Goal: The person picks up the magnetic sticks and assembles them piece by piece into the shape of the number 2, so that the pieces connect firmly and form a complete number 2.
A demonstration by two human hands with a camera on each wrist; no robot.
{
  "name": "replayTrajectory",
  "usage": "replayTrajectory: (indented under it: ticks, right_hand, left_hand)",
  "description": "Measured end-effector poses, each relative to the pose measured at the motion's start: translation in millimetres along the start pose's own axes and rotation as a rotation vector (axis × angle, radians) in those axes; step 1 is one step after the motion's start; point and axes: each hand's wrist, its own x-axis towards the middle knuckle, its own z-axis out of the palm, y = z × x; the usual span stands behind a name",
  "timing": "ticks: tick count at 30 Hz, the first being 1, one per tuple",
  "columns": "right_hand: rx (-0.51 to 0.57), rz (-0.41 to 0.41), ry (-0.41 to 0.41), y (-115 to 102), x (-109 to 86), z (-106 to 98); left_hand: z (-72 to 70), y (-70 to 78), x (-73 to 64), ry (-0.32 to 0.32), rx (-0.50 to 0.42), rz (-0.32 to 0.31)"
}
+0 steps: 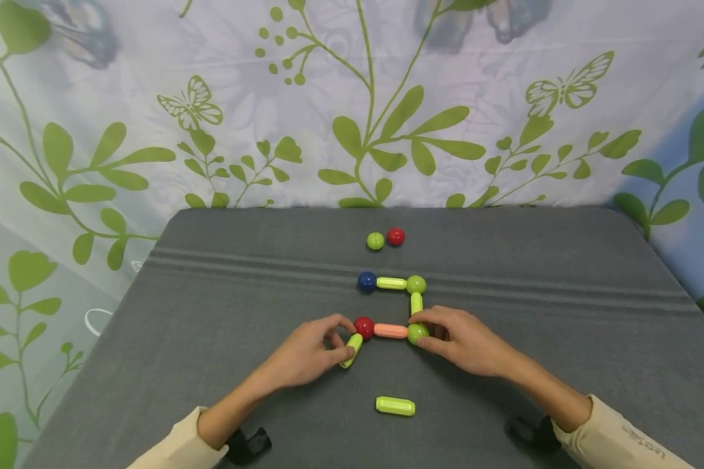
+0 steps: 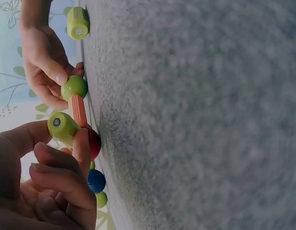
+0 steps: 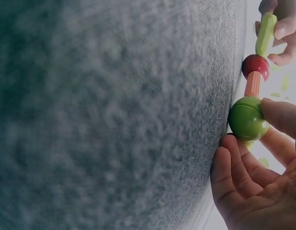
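Note:
My left hand (image 1: 308, 352) pinches a yellow-green magnetic rod (image 1: 352, 350) between thumb and finger. One end of that rod meets the red ball (image 1: 364, 327); the left wrist view shows a metal disc in its other end. From the red ball a salmon rod (image 1: 390, 331) runs right to a green ball (image 1: 418, 334), which my right hand (image 1: 466, 339) holds between thumb and fingers. Beyond it, a second yellow-green rod (image 1: 416, 303) leads up to another green ball (image 1: 416, 284). A further yellow-green rod (image 1: 391, 283) joins that ball to a blue ball (image 1: 367, 282).
A loose yellow-green rod (image 1: 396, 406) lies on the grey cloth-covered table (image 1: 258, 293) nearer me. Toward the back sit a loose green ball (image 1: 375, 241) and a loose red ball (image 1: 396, 236). Behind the table hangs a leaf-patterned curtain (image 1: 305, 130).

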Motion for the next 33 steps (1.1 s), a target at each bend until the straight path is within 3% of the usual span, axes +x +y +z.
replayTrajectory:
  ticks: [9, 20, 33]
  right_hand:
    - [-0.004, -0.002, 0.005, -0.4, 0.5, 0.0]
    - [-0.005, -0.009, 0.01, 0.2, 0.1, 1.3]
    - [-0.009, -0.008, 0.013, 0.4, -1.0, 1.4]
  left_hand:
    - [4.6, -0.8, 2.5, -0.061, -0.119, -0.007]
    - [10.5, 0.1, 5.1, -0.138, -0.179, 0.003]
    - [8.7, -2.0, 2.0, -0.143, -0.208, -0.017]
